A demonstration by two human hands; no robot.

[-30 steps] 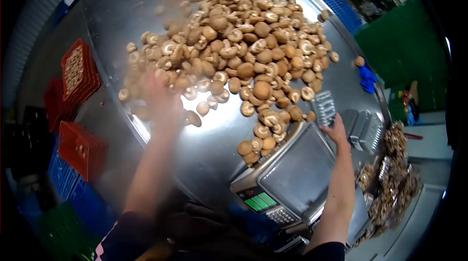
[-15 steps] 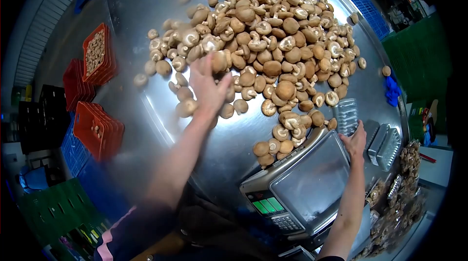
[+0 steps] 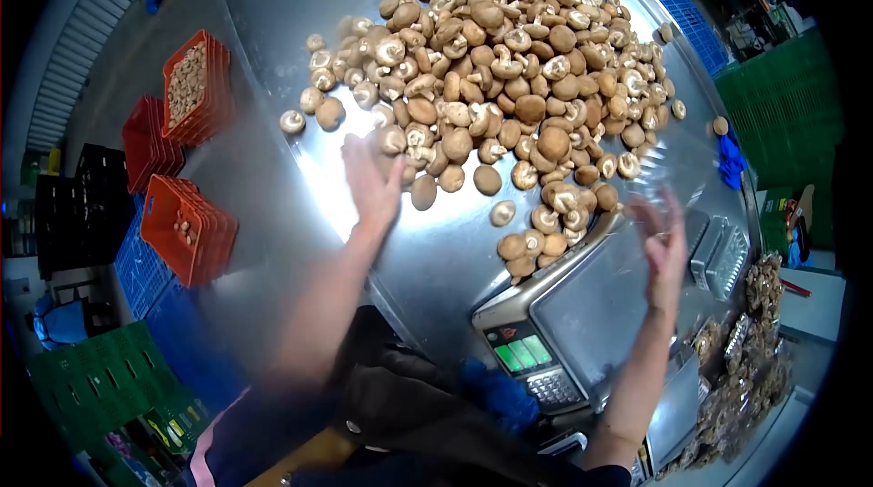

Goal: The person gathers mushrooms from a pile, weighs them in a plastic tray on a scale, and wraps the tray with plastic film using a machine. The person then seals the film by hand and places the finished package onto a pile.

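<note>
Reaching into the near left edge of the mushrooms [image 3: 509,78], the left hand [image 3: 371,187] has its grip open, with the thumb held away from the fingers. Brown mushrooms sit right by its fingertips, but I cannot tell if it touches them. The right hand [image 3: 662,241] is blurry, and its fingers are spread near a clear tray [image 3: 650,173]. I cannot tell if they touch it.

The mushrooms lie in a big heap on a shiny metal table [image 3: 436,255], and some have rolled off to the left side. Bright light shines on the metal by the left hand.

A scale [image 3: 587,310] stands between the two arms, with green lit screens [image 3: 523,353] and small keys. It is in the way between the left hand and the stacked clear trays [image 3: 721,260] on the right. A few mushrooms are bunched up just beside its top corner. A crumpled blue thing [image 3: 730,162] is at the right edge of the table.

Lots of packed mushrooms [image 3: 741,378] are down at the right. Across the room on the left, a red crate [image 3: 198,91] is full of small pale bits, and an orange-red crate [image 3: 188,230] has just a few. A wall with ridges [image 3: 95,32] is behind them. Green crates [image 3: 782,96] are piled up on the right.
</note>
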